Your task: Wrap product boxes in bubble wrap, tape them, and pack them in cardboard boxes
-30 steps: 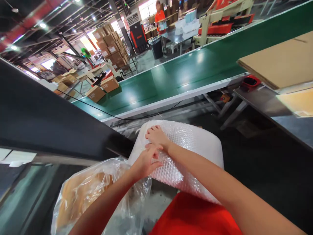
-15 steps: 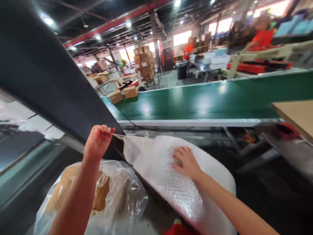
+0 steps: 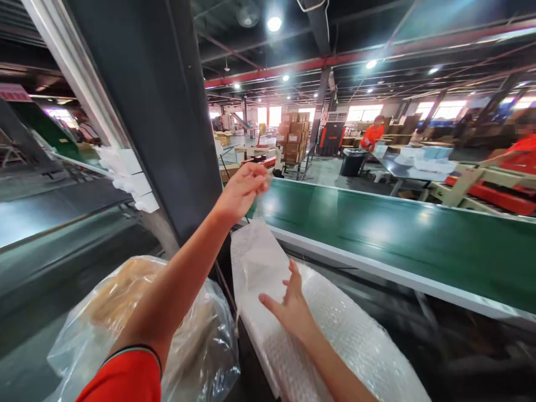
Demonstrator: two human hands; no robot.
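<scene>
My left hand (image 3: pixel 245 190) is raised in front of the green belt, fingers pinched together. From its fingertips a thin, translucent piece of bubble wrap runs down to the end of the large white bubble wrap (image 3: pixel 347 318); its exact edge is blurred. Over the middle of that wrap is my right hand (image 3: pixel 291 304), thumb and fingers spread, holding nothing. Whether its underside touches the wrap I cannot tell. Left of the wrap, under my left forearm, is a clear plastic bag (image 3: pixel 209 329) with brown material inside.
A dark post (image 3: pixel 154 100) rises at the left, close to my left arm. Beyond the wrap runs a green conveyor belt (image 3: pixel 335 218) with a pale edge rail. Stacked cartons (image 3: pixel 293 137) and a person in orange (image 3: pixel 372 134) are farther back.
My left hand has moved up and right, drawing the bubble wrap's end with it. My right hand has lifted its fingers from flat on the wrap and spread them. The view has turned left.
</scene>
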